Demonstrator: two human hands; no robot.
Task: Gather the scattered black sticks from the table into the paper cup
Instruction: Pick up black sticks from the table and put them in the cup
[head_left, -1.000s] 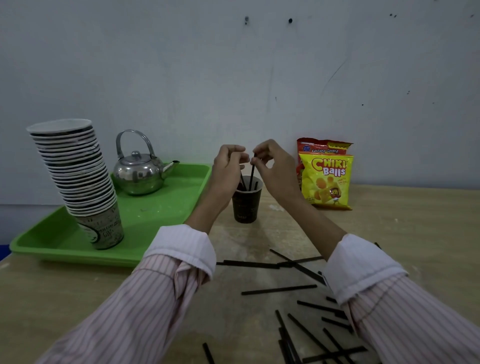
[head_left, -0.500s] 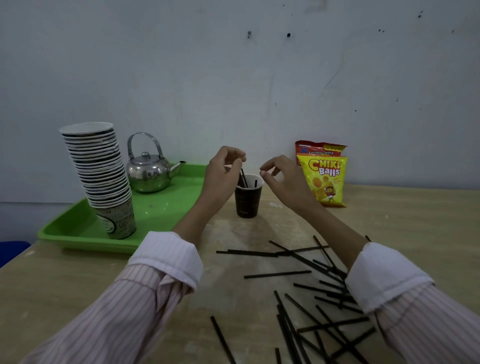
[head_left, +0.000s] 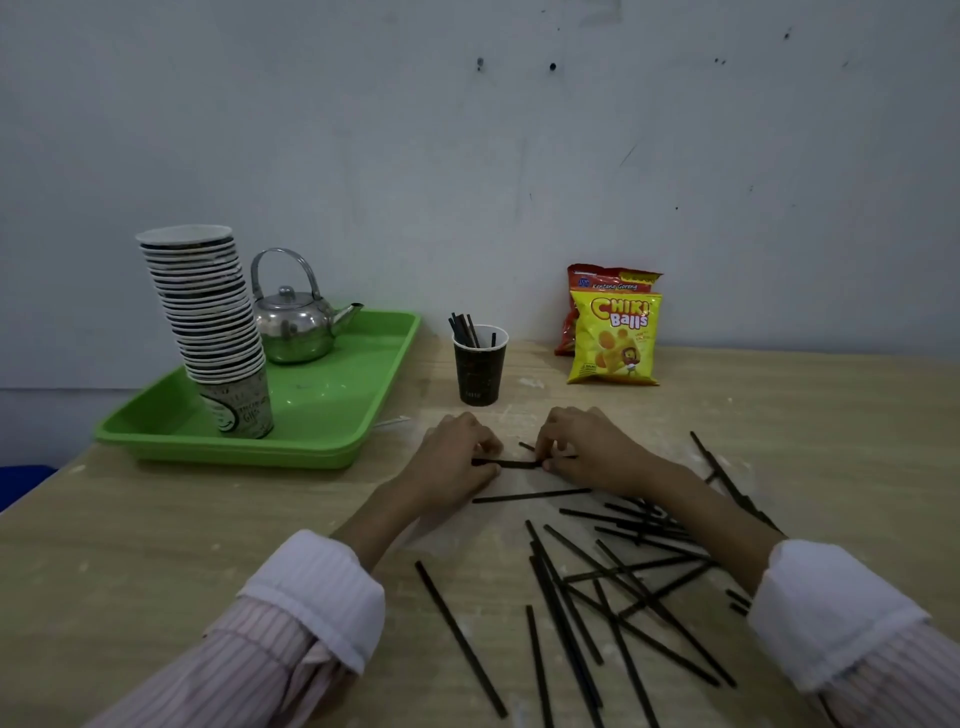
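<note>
Both hands lie low on the wooden counter, knuckles up, at the centre of the view; the left hand and the right hand face each other across one black stick, which lies flat between them, running from 9 o'clock to 3 o'clock; the left grip is pinched closed on its left end, the right grip pinched closed on its right end; the stick appears to rest on the counter, though I cannot tell whether it is lifted clear.

The dark paper cup stands upright at 12 o'clock from the hands, near them but apart; a few black sticks stand in it, leaning toward 11 o'clock over the rim.

The loose sticks lie crossed in a heap from 4 to 6 o'clock of the hands, some under the right forearm; one single stick lies just below the held one.

At 10 o'clock a green tray carries a leaning stack of paper cups and a steel kettle; at 1 o'clock two snack bags stand against the wall.
</note>
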